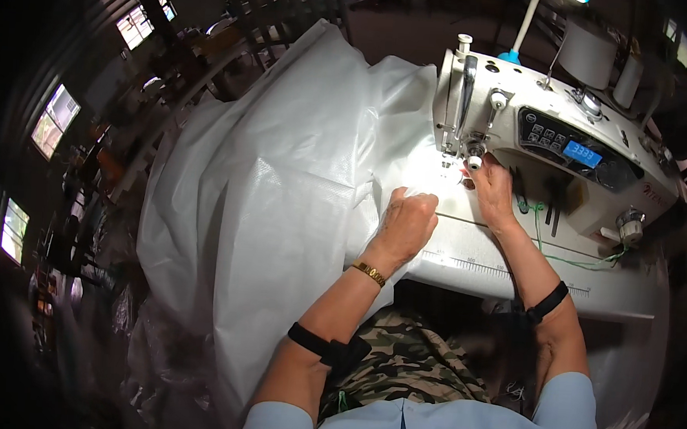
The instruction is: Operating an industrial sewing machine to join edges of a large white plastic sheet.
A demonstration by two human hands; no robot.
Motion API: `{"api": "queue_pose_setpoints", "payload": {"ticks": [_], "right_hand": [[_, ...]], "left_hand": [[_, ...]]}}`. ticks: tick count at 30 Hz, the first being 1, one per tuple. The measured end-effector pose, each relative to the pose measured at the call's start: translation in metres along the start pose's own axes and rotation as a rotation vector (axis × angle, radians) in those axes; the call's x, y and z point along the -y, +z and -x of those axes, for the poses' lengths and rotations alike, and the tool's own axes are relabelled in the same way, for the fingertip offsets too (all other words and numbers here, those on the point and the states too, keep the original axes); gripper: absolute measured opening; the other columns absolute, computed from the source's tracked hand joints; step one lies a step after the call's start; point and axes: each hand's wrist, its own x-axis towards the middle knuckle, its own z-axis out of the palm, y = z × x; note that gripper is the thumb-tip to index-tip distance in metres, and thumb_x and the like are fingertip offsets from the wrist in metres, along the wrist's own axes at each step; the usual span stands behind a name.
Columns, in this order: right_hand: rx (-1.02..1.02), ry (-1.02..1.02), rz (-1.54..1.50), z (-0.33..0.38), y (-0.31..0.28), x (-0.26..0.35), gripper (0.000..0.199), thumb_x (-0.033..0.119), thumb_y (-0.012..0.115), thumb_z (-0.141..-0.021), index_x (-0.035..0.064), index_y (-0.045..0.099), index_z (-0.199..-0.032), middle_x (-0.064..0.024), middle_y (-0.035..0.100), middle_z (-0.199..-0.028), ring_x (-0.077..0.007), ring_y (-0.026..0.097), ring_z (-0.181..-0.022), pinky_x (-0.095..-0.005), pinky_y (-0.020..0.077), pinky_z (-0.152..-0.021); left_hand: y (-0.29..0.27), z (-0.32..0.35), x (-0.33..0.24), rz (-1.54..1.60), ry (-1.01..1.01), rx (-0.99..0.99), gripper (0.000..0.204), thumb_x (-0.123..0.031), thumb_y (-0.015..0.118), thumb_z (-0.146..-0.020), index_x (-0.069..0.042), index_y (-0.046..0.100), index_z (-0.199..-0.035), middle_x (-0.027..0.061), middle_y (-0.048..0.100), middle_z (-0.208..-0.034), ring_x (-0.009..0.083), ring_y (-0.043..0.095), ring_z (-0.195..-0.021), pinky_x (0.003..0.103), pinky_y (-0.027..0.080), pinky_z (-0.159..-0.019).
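A large white woven plastic sheet (289,203) spreads over the left of the sewing table and hangs down its front, its right edge reaching the needle area. My left hand (407,225) is closed on that edge just in front of the needle. Close by the needle and presser foot (447,159) of the white sewing machine (528,86), my right hand (496,191) has its fingers curled. The machine's front dial partly hides those fingertips, and what they pinch cannot be made out.
Green thread (573,261) trails along the table (473,273), which has a printed ruler scale on its front. A lit control panel (579,153) faces me on the machine. A lamp (528,25) and thread cones (587,56) stand behind. Dark clutter fills the far left.
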Motion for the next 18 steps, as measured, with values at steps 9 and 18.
{"api": "queue_pose_setpoints", "payload": {"ticks": [9, 18], "right_hand": [[-0.152, -0.424, 0.802, 0.026, -0.022, 0.011, 0.032, 0.024, 0.074, -0.084, 0.0043, 0.065, -0.108, -0.0148, 0.068, -0.094, -0.0363, 0.064, -0.088, -0.045, 0.0478, -0.077], [-0.192, -0.26, 1.219, 0.043, -0.039, 0.004, 0.041, 0.034, 0.074, -0.083, 0.0037, 0.066, -0.109, -0.0135, 0.066, -0.118, -0.029, 0.061, -0.103, -0.0432, 0.0421, -0.089]], "left_hand": [[0.007, -0.029, 0.019, -0.02, -0.014, -0.044, 0.011, -0.004, 0.057, -0.086, 0.001, 0.065, -0.081, 0.0207, 0.067, -0.077, 0.0357, 0.065, -0.079, 0.047, 0.042, -0.097], [0.013, -0.049, 0.043, -0.076, -0.013, -0.168, 0.01, -0.006, 0.058, -0.084, 0.0, 0.064, -0.079, 0.0202, 0.067, -0.078, 0.036, 0.066, -0.08, 0.048, 0.044, -0.092]]}}
